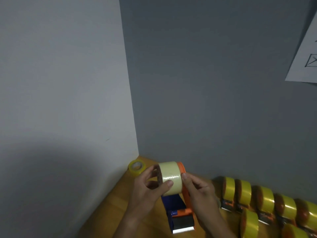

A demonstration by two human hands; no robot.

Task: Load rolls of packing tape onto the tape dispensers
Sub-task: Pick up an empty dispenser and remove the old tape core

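A pale yellow roll of packing tape (pixel 170 176) sits on the hub of an orange and blue tape dispenser (pixel 180 215), held above the wooden table (pixel 120 203). My left hand (pixel 147 189) grips the roll, with fingers at its open core and the thumb on its outer face. My right hand (pixel 200 191) holds the dispenser's orange frame, its thumb against the roll's right edge. The dispenser's toothed blade (pixel 183 230) points toward me.
A loose yellow tape roll (pixel 137 166) lies in the table's far corner, where two grey walls meet. Several dispensers loaded with yellow tape (pixel 264 201) lie in rows at the right. A printed sheet (pixel 305 54) hangs on the right wall.
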